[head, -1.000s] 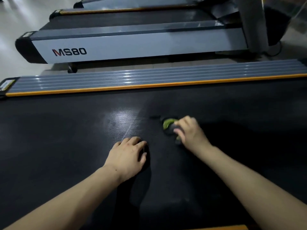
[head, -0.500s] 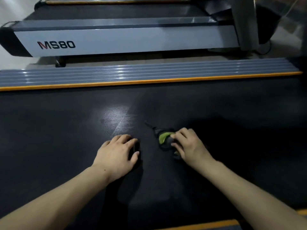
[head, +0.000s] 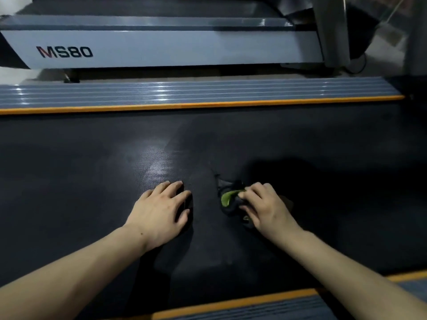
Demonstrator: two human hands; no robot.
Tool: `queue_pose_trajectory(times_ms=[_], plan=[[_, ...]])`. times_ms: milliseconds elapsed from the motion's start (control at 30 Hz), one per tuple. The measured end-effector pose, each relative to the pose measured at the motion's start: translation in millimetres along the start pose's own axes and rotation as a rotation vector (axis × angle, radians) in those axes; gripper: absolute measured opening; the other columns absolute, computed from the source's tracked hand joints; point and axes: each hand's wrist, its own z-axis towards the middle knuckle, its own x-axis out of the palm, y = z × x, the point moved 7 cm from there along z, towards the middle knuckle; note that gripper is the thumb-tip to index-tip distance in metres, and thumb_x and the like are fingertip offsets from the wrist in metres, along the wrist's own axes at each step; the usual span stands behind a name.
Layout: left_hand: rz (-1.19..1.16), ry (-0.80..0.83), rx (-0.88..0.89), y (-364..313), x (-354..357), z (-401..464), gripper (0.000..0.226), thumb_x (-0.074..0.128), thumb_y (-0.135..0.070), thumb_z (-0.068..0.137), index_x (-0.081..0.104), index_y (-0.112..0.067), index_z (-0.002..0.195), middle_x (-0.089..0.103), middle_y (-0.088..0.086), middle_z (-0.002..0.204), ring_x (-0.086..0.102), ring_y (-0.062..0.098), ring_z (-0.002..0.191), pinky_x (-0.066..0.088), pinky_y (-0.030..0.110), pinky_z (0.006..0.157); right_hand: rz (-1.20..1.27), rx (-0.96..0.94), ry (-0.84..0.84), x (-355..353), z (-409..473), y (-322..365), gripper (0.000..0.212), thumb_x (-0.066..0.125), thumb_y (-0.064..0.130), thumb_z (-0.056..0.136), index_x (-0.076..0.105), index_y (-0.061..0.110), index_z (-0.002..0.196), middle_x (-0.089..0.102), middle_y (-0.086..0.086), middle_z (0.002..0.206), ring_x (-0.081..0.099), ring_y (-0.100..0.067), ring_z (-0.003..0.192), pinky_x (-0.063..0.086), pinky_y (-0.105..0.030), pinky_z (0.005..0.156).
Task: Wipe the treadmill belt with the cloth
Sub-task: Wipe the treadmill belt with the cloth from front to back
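The right hand lies knuckles-up on the small bunched cloth of dark grey fabric with a lime-green fold, fingers curled over and into the wad, pinning it to the black textured rubber treadmill belt. The left hand rests flat on the belt just beside it, fingers straight and slightly spread, holding nothing; it appears to act as a brace. The cloth sits near the middle of the belt's width, towards the near edge, mostly hidden under the right palm, with the green fold and a dark loose corner showing at the fingertips. Judgement on handling: the cloth looks soft, light and limp; it will crumple, not slide as a flat pad, so the best hold is from above, palm spread over the bulk and fingers hooked on the leading fold so it does not roll out from under the hand. The dimpled belt surface likely gives some drag, so steady downward pressure should suffice. A faint dull sheen marks the belt ahead of the left hand; whether this is moisture or reflected light cannot be told. Beyond the hands, an orange trim strip and a ribbed grey side rail border the far side; a second orange strip borders the near side. A neighbouring grey treadmill marked "MS80" stands behind.
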Motion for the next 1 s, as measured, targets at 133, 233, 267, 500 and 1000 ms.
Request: queue_pose_trajectory(times_ms=[133, 233, 267, 500, 1000], plan=[[0.015, 0.011, -0.015, -1, -1, 1, 0.064, 0.022, -0.060, 0.087, 0.049, -0.041, 0.142, 0.041, -0.012, 0.156, 0.035, 0.016, 0.145, 0.031, 0.040, 0.117, -0.108, 0.015, -0.045, 14, 52, -41, 0.017, 0.057, 0.028, 0.092, 0.058, 0.013, 0.099, 0.055, -0.011, 0.095, 0.051, -0.033, 0.080, 0.046, -0.041, 0.077], [0.000, -0.014, -0.013, -8, -4, -3, 0.065, 0.020, -0.060, 0.087, 0.051, -0.039, 0.139, 0.043, -0.012, 0.154, 0.035, 0.016, 0.144, 0.031, 0.040, 0.116, -0.124, 0.360, -0.157, 17, 108, -85, 0.018, 0.058, 0.029, 0.090, 0.056, 0.012, 0.097, 0.054, -0.014, 0.100, 0.050, -0.039, 0.086, 0.044, -0.046, 0.080], [-0.005, -0.015, -0.007, -11, -5, -5, 0.065, 0.019, -0.060, 0.086, 0.052, -0.038, 0.139, 0.044, -0.012, 0.153, 0.035, 0.017, 0.144, 0.032, 0.040, 0.115, -0.123, 0.431, -0.137, 18, 114, -89, 0.018, 0.061, 0.028, 0.091, 0.056, 0.012, 0.097, 0.053, -0.014, 0.103, 0.050, -0.039, 0.090, 0.043, -0.047, 0.083], [-0.030, 0.034, 0.021, -15, -3, -15, 0.060, 0.026, -0.057, 0.092, 0.045, -0.037, 0.146, 0.033, -0.008, 0.162, 0.023, 0.018, 0.153, 0.026, 0.040, 0.120, 0.003, 0.134, -0.007, 8, 6, 0, 0.019, 0.068, 0.024, 0.088, 0.060, 0.012, 0.100, 0.054, -0.009, 0.098, 0.049, -0.029, 0.084, 0.045, -0.040, 0.078], [-0.078, 0.045, -0.044, -5, -14, -43, 0.052, 0.037, -0.047, 0.101, 0.038, -0.033, 0.151, 0.023, -0.004, 0.167, 0.016, 0.022, 0.155, 0.022, 0.039, 0.122, -0.065, 0.182, -0.047, 22, 38, 20, 0.021, 0.065, 0.026, 0.088, 0.057, 0.012, 0.102, 0.053, -0.012, 0.099, 0.048, -0.033, 0.083, 0.047, -0.044, 0.080]])
